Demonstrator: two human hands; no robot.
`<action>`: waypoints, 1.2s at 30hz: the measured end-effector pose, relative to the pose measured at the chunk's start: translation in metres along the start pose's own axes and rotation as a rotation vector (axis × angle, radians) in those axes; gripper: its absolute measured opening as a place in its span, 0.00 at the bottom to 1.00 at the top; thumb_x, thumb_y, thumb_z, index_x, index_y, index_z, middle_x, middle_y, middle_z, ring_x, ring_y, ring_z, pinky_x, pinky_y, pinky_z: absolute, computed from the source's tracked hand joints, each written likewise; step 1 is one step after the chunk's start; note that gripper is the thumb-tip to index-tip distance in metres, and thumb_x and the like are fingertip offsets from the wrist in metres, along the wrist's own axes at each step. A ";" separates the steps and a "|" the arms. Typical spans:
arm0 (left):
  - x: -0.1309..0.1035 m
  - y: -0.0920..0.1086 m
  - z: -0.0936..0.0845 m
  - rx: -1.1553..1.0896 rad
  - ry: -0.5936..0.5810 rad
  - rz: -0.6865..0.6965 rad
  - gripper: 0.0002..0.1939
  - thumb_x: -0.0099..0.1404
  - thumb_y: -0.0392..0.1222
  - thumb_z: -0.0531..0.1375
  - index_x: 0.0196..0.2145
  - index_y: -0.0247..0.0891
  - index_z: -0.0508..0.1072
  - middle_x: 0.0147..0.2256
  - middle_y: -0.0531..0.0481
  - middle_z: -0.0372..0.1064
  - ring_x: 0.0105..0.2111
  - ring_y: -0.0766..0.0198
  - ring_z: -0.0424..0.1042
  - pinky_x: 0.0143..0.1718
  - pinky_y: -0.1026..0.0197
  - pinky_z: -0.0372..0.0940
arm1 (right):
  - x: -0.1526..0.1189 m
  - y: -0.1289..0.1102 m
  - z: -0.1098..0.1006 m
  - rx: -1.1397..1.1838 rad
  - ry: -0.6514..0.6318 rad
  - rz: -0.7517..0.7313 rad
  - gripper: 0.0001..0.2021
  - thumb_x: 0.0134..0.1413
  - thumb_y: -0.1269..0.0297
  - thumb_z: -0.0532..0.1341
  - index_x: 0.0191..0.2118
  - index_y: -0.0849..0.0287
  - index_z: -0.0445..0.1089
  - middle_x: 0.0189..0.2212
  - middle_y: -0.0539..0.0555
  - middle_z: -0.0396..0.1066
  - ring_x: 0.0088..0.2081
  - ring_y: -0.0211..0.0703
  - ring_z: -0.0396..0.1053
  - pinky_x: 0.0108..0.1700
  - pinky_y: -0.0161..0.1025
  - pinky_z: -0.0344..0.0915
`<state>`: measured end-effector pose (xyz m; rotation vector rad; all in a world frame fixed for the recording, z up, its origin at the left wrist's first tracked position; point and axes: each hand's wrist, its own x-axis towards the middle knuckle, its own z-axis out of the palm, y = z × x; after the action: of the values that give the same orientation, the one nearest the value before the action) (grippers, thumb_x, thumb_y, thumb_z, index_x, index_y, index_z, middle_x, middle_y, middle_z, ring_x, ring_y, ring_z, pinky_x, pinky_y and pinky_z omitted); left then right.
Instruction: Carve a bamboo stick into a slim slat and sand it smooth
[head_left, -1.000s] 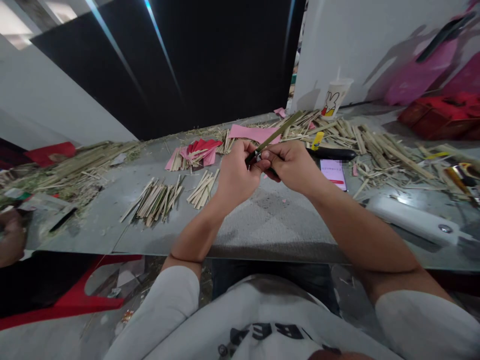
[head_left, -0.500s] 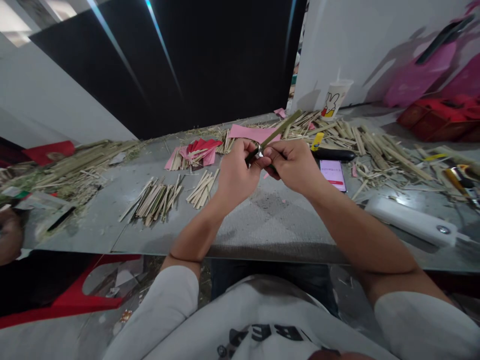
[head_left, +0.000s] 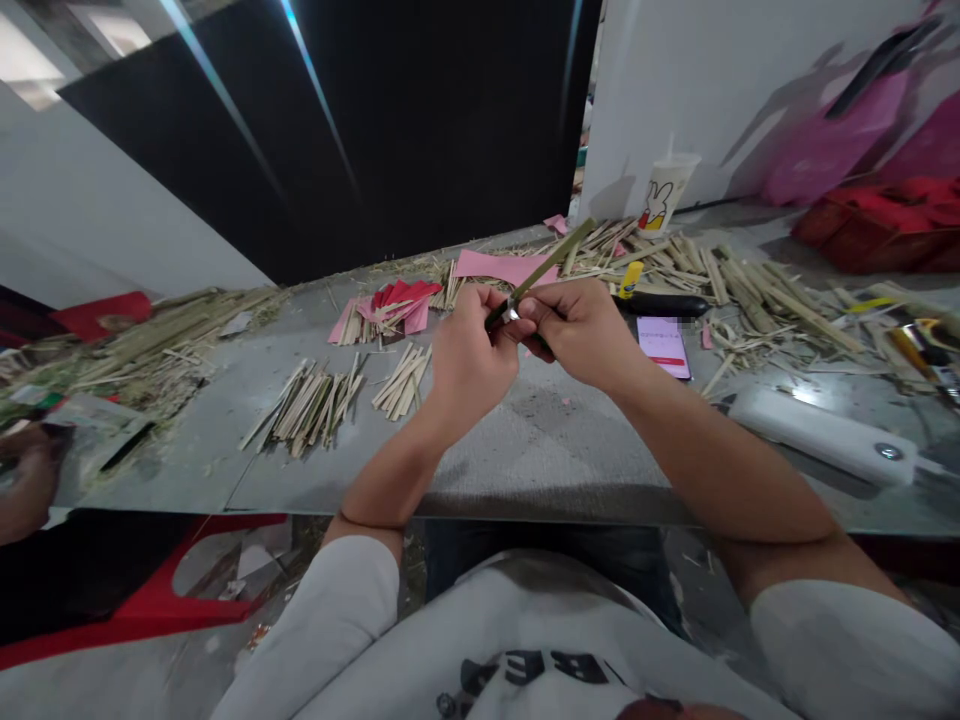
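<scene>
My left hand (head_left: 474, 350) is closed around the lower end of a green bamboo strip (head_left: 555, 258), which slants up and away to the right. Against it, my right hand (head_left: 581, 325) is closed with its fingertips pinched. Between the hands shows a small shiny metal piece (head_left: 513, 310), apparently part of a small dark-handled tool in my right hand; the fingers hide most of it. Beyond the hands lies a pink paper sheet (head_left: 487, 265). Left of my left hand are two piles of thin bamboo sticks, a larger one (head_left: 311, 405) and a smaller one (head_left: 403, 380).
A phone (head_left: 663, 345), a yellow glue stick (head_left: 631, 279) and a long white device (head_left: 825, 430) lie on the right. Behind them are bamboo scraps (head_left: 757, 290) and a paper cup (head_left: 666, 195). Another person's hand (head_left: 30, 480) is at the far left edge.
The shiny metal piece has shifted slightly left and down along the strip and shows less. Both hands keep their hold. The other person's hand has come further into view.
</scene>
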<state>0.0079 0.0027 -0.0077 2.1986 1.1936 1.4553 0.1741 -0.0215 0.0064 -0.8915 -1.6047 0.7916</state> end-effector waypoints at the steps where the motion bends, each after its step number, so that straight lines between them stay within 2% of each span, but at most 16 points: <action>1: 0.001 0.000 0.000 -0.001 0.006 -0.005 0.18 0.70 0.45 0.73 0.42 0.45 0.65 0.31 0.56 0.73 0.30 0.64 0.70 0.35 0.56 0.60 | -0.001 -0.001 0.001 -0.012 0.031 -0.008 0.23 0.74 0.73 0.62 0.22 0.56 0.63 0.17 0.47 0.61 0.20 0.33 0.54 0.24 0.38 0.48; 4: 0.003 -0.001 -0.001 -0.032 -0.024 -0.019 0.19 0.70 0.44 0.74 0.42 0.44 0.64 0.31 0.58 0.72 0.29 0.65 0.69 0.35 0.57 0.60 | 0.000 0.001 0.001 -0.016 0.064 -0.009 0.22 0.73 0.74 0.60 0.23 0.57 0.65 0.17 0.48 0.63 0.20 0.32 0.54 0.23 0.37 0.48; 8: 0.002 -0.001 -0.002 -0.080 -0.106 -0.026 0.19 0.68 0.41 0.72 0.43 0.45 0.63 0.31 0.58 0.71 0.29 0.66 0.69 0.34 0.57 0.59 | 0.005 0.011 -0.008 0.072 -0.102 0.049 0.25 0.75 0.63 0.67 0.23 0.56 0.63 0.17 0.48 0.61 0.19 0.33 0.56 0.22 0.37 0.51; 11: -0.001 -0.001 0.000 -0.066 -0.100 -0.018 0.20 0.69 0.43 0.72 0.43 0.45 0.62 0.31 0.58 0.71 0.30 0.65 0.70 0.34 0.56 0.58 | 0.007 0.013 -0.015 0.104 -0.198 0.083 0.27 0.74 0.54 0.70 0.23 0.55 0.64 0.17 0.48 0.61 0.19 0.34 0.57 0.21 0.37 0.52; 13: -0.003 0.000 0.002 -0.038 -0.071 -0.012 0.21 0.69 0.45 0.73 0.43 0.45 0.61 0.31 0.58 0.71 0.29 0.64 0.70 0.34 0.56 0.58 | 0.007 0.010 -0.015 0.080 -0.171 0.065 0.27 0.74 0.55 0.70 0.22 0.56 0.64 0.17 0.48 0.61 0.19 0.34 0.56 0.22 0.37 0.51; 19: -0.001 0.001 0.002 0.019 0.011 -0.030 0.21 0.70 0.46 0.74 0.43 0.46 0.62 0.30 0.58 0.70 0.29 0.63 0.70 0.35 0.55 0.58 | 0.000 -0.002 -0.002 -0.040 0.018 -0.004 0.24 0.75 0.65 0.64 0.23 0.56 0.64 0.17 0.49 0.62 0.21 0.35 0.55 0.24 0.38 0.49; 22: 0.003 -0.003 0.002 -0.053 -0.007 -0.045 0.24 0.69 0.49 0.76 0.41 0.46 0.62 0.29 0.59 0.69 0.28 0.64 0.68 0.35 0.55 0.58 | -0.002 -0.003 0.003 -0.094 0.115 -0.058 0.23 0.75 0.66 0.63 0.23 0.57 0.66 0.18 0.50 0.65 0.22 0.35 0.56 0.24 0.38 0.49; 24: 0.005 -0.006 0.001 -0.145 -0.056 -0.046 0.25 0.68 0.49 0.77 0.41 0.46 0.62 0.29 0.59 0.68 0.28 0.66 0.67 0.34 0.56 0.59 | -0.002 -0.001 0.001 -0.080 0.092 -0.057 0.23 0.74 0.67 0.62 0.23 0.57 0.65 0.17 0.50 0.64 0.22 0.35 0.56 0.24 0.38 0.50; 27: 0.005 -0.007 0.000 -0.248 -0.123 -0.038 0.23 0.68 0.44 0.76 0.42 0.45 0.62 0.30 0.59 0.69 0.29 0.66 0.67 0.34 0.57 0.60 | 0.002 0.003 -0.006 0.002 -0.062 -0.018 0.23 0.74 0.67 0.63 0.22 0.56 0.63 0.16 0.48 0.62 0.20 0.33 0.55 0.23 0.37 0.50; 30: 0.004 -0.005 0.000 -0.275 -0.172 -0.030 0.21 0.68 0.39 0.73 0.43 0.45 0.62 0.31 0.58 0.70 0.30 0.66 0.69 0.34 0.57 0.61 | 0.006 0.007 -0.015 0.067 -0.202 0.028 0.24 0.74 0.63 0.66 0.22 0.56 0.64 0.17 0.48 0.62 0.19 0.33 0.55 0.22 0.37 0.50; 32: 0.003 -0.003 0.001 -0.269 -0.174 -0.024 0.20 0.68 0.38 0.72 0.44 0.45 0.62 0.32 0.58 0.71 0.30 0.66 0.70 0.34 0.57 0.62 | 0.006 0.007 -0.016 0.064 -0.209 0.038 0.25 0.74 0.61 0.67 0.22 0.56 0.64 0.17 0.48 0.62 0.19 0.33 0.56 0.21 0.37 0.50; 36: 0.002 -0.003 0.004 -0.226 -0.132 -0.019 0.21 0.68 0.36 0.71 0.43 0.45 0.61 0.31 0.58 0.71 0.30 0.66 0.71 0.34 0.57 0.62 | 0.004 0.003 -0.011 0.022 -0.126 0.005 0.26 0.76 0.62 0.66 0.23 0.56 0.62 0.17 0.47 0.60 0.19 0.33 0.54 0.22 0.38 0.50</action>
<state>0.0095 0.0069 -0.0102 2.0881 0.9546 1.3419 0.1850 -0.0163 0.0076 -0.8446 -1.7009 0.8821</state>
